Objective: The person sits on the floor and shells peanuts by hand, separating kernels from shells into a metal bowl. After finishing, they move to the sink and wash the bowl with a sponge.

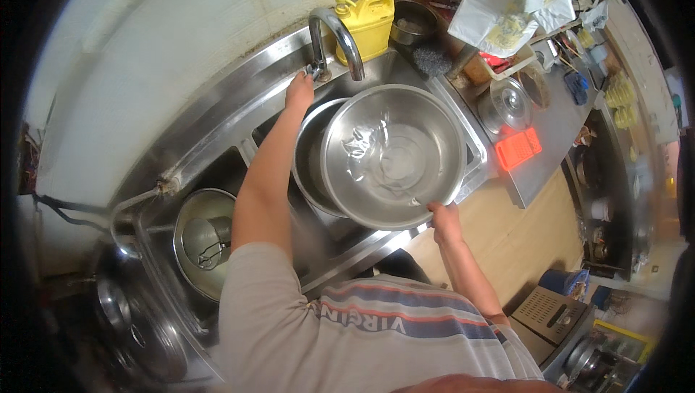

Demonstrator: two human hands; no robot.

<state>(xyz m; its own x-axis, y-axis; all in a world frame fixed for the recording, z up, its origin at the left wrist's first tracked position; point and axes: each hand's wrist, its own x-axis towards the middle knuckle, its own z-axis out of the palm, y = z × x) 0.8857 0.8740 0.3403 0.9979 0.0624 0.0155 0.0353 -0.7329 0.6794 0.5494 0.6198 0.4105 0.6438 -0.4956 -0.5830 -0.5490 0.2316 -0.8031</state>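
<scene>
My right hand (446, 221) grips the near rim of a large stainless steel bowl (434, 121), which is tilted a little and has some clear water at its bottom. Under its left side, partly covered, sits a second metal bowl (309, 165) in the sink basin. My left hand (300, 91) is at the handle (313, 71) at the base of the chrome gooseneck faucet (347, 40); its fingers close around the handle. The spout ends above the far rim of the large bowl. No stream of water shows from it.
A yellow jug (369, 23) stands behind the faucet, beside a dark pot (414, 21) and a steel scourer (431, 60). In the left basin a bowl (187, 213) holds a strainer (200, 241). An orange grater (518, 148) and a lidded pot (505, 105) lie on the right counter.
</scene>
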